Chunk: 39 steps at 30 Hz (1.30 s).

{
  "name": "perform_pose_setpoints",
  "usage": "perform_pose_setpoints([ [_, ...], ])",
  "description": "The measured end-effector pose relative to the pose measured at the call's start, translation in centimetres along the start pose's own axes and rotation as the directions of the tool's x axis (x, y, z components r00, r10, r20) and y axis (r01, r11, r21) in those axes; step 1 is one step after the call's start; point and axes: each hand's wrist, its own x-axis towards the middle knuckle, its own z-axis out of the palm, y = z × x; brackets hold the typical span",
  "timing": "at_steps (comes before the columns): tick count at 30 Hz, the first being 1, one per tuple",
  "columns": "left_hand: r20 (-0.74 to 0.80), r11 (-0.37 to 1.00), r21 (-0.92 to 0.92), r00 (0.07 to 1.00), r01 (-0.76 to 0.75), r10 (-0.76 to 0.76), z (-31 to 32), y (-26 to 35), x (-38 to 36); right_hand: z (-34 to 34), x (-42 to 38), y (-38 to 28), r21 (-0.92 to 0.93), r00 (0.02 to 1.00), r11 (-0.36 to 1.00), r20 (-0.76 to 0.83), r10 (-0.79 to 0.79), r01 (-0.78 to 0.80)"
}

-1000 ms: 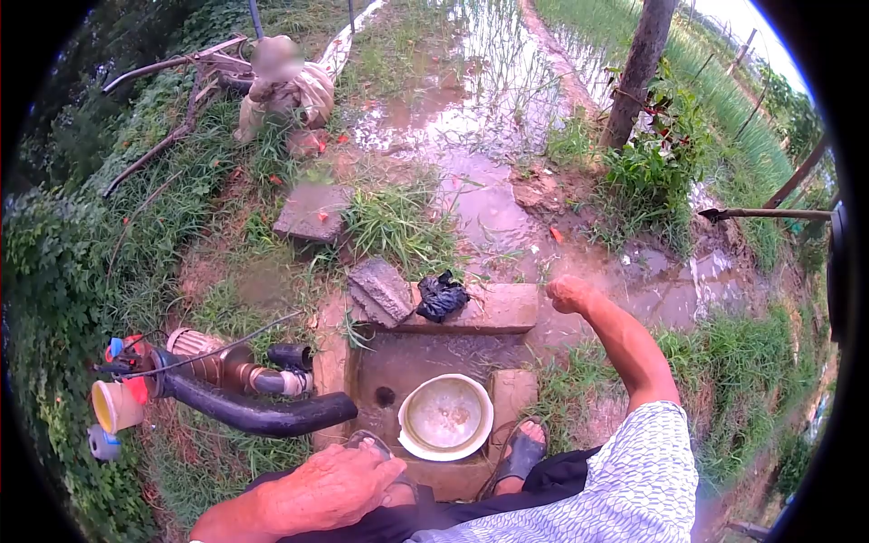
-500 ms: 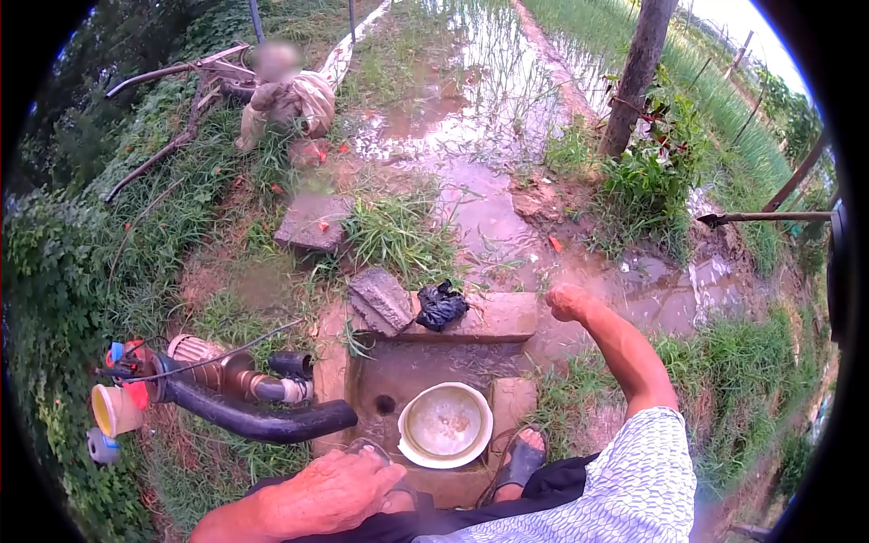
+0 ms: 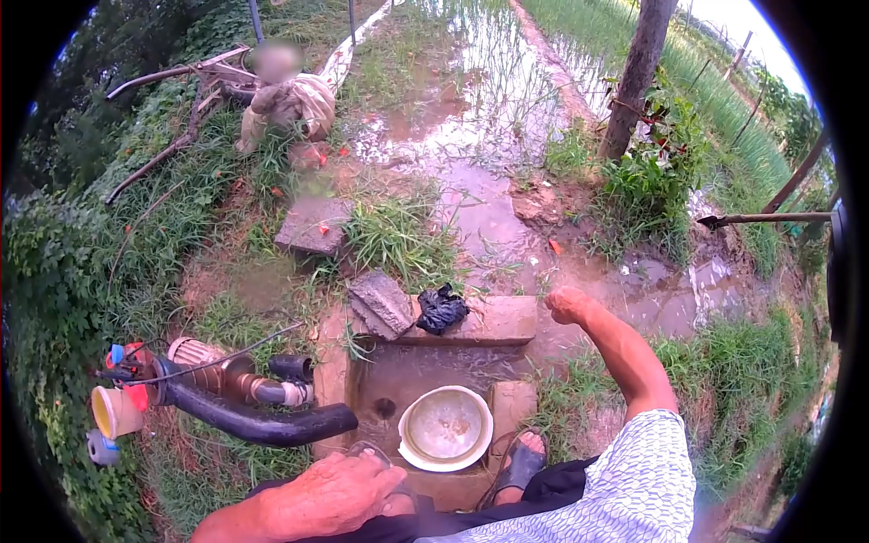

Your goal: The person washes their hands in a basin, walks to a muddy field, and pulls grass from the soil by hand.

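My right hand [image 3: 566, 305] is stretched out to the right of the small basin, closed in a fist. What it holds, if anything, is hidden. My left hand [image 3: 337, 493] lies over my left leg at the bottom, fingers loosely extended with nothing in them. Between my feet a pale round bowl [image 3: 406, 425] with a chipped rim sits in the wet, sunken basin [image 3: 444, 361]. A crumpled black plastic bag [image 3: 442, 309] lies on the basin's far ledge [image 3: 502, 320], beside a rough concrete block [image 3: 380, 304].
On the left, a pump [image 3: 201, 355] with a thick black pipe [image 3: 262, 418] points toward the basin. A yellowish bucket [image 3: 118, 411] stands beside it. Ahead lie another block [image 3: 314, 223], a draped sack [image 3: 308, 104] and flooded ground [image 3: 480, 195]. A wooden post [image 3: 638, 77] rises on the right.
Both hands stay almost where they were. The water in the basin looks slightly more rippled; the bowl and bag have not visibly moved.
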Motion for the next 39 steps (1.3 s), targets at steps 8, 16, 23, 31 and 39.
perform_pose_setpoints([
  [8, -0.009, 1.000, 0.019, 1.000, 0.005, -0.005, 0.0, 0.1, 0.2, -0.5, -0.3, -0.1, 0.013, 0.999, 1.000, -0.021, -0.026, 0.026],
  [16, 0.005, 0.999, 0.041, 1.000, 0.019, -0.019, -0.2, 0.4, 0.2, -0.8, -0.5, -0.1, 0.012, 0.998, 0.999, -0.025, -0.050, 0.051],
  [23, -0.001, 0.999, 0.040, 1.000, 0.024, -0.024, -0.1, 0.5, 0.1, -0.8, -0.6, -0.2, -0.014, 1.000, 1.000, -0.012, -0.016, 0.016],
  [31, -0.015, 0.999, 0.045, 1.000, 0.016, -0.015, -0.1, 0.5, 0.0, -1.4, -0.8, -0.5, -0.003, 0.999, 0.999, -0.027, -0.047, 0.047],
  [39, -0.016, 0.999, 0.025, 1.000, 0.025, -0.025, 0.7, -0.1, -0.2, -1.2, -1.0, -0.3, 0.045, 0.999, 0.998, -0.027, -0.032, 0.033],
])
